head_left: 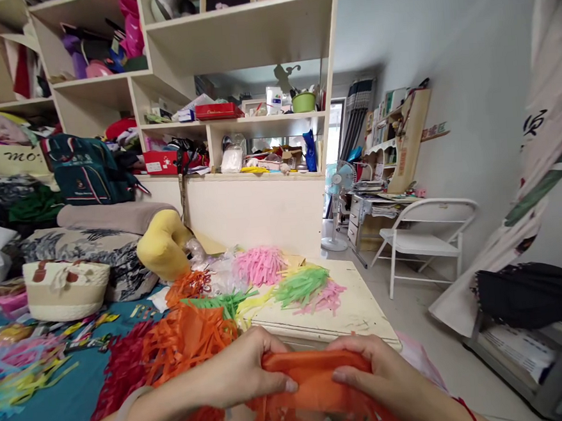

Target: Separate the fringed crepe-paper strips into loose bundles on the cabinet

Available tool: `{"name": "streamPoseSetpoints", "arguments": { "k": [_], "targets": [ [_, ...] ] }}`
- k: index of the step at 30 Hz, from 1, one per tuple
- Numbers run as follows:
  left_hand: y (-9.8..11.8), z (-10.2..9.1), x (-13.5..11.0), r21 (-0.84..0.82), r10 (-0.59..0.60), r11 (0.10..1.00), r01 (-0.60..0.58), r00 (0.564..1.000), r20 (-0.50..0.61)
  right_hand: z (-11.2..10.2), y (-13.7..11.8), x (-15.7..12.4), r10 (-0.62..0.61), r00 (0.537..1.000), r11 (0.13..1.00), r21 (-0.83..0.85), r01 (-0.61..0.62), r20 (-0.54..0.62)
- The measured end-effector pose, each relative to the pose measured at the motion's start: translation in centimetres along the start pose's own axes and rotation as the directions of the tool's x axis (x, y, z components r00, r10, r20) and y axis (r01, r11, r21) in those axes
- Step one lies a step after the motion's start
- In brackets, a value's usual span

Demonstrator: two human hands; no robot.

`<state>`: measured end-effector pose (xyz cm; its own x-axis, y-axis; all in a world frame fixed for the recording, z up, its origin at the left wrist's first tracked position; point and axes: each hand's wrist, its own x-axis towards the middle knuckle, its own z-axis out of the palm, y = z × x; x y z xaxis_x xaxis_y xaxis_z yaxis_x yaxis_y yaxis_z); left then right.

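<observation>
In the lower middle of the head view, an orange piece of fringed tissue paper (316,375) is stretched between my hands, its upper edge folded or rolled into a band. My left hand (253,369) pinches its left end, thumb on the near face. At the right end, my right hand (356,365) grips the same band, thumb pressed toward the middle. Cut strips hang below and run out of view. Beside my left forearm lies a heap of orange fringed paper (193,335), with dark red fringe (125,362) next to it.
A cream table (359,304) ahead holds pink fringe (260,265) and green fringe (300,286). On the blue bed cover (48,393) sit a woven bag (68,289) and pastel strips. A yellow pillow (165,244), a shelf unit (256,199) and a white folding chair (422,236) stand beyond.
</observation>
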<state>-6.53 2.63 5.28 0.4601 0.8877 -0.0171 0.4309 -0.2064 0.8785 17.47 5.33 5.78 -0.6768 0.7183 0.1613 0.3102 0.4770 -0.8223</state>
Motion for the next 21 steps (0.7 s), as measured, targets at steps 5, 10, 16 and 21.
{"name": "streamPoseSetpoints", "arguments": {
  "k": [5, 10, 16, 21],
  "targets": [
    [0.4, -0.4, 0.0, 0.029, 0.048, 0.998, -0.050, 0.996, 0.071, -0.2, -0.3, 0.0, 0.009, 1.000, 0.998, -0.064, -0.010, -0.018],
    [0.8, -0.6, 0.0, 0.039, 0.049, 0.998, -0.054, 0.992, 0.118, 0.2, 0.2, 0.1, 0.097, 0.992, 0.993, -0.059, -0.102, -0.085],
    [1.7, -0.9, 0.0, 0.017, 0.086, 0.996, -0.091, 0.979, 0.183, 0.2, 0.4, 0.2, 0.068, 0.993, 0.988, -0.131, -0.080, -0.099],
    [1.8, -1.0, 0.1, 0.038, 0.084, 0.995, -0.093, 0.978, 0.192, 0.0, 0.5, 0.4, 0.070, 0.997, 0.994, -0.082, -0.073, -0.041]
  ]
}}
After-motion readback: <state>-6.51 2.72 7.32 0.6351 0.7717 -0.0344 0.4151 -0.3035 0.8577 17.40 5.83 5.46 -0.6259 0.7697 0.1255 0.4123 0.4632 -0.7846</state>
